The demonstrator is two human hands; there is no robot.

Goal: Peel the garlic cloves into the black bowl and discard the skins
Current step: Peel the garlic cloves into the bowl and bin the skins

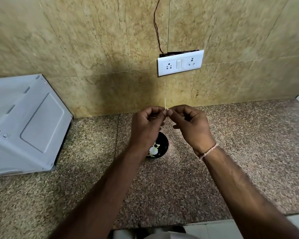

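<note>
- We count one grey-white appliance (24, 123) at the far left, lying tilted on the speckled granite counter (248, 152), its corner near the wall.
- We see one tan stone-tiled wall (76, 40) behind the counter.
- We count two hands, both raised above the counter and meeting at the fingertips in front of the wall's base.
- The left hand (145, 125) comes up from the lower left with its back towards us; its fingers are curled in, and thumb and forefinger pinch a small pale piece that we take for a garlic clove (166, 109), mostly hidden between the fingertips.
- One thin pale strip of skin (165, 103) stands straight up from that pinch point.
- We count one black bowl (163, 144) on the counter, directly below the hands and partly covered by the left wrist; inside it lie several pale pieces (154, 150), too blurred for us to count or to say whether they are cloves or skins.
- The right hand (192, 125) reaches in from the lower right, its fingers curled, thumb and forefinger pinching the same small piece from the other side, touching the left fingertips.
- One pale thread band (208, 150) circles the right wrist.
- We count one white switch plate (179, 62) on the wall above the hands, with two sockets and switches between them.
- One brown wire (156, 28) runs up the wall from the plate's top edge.
</note>
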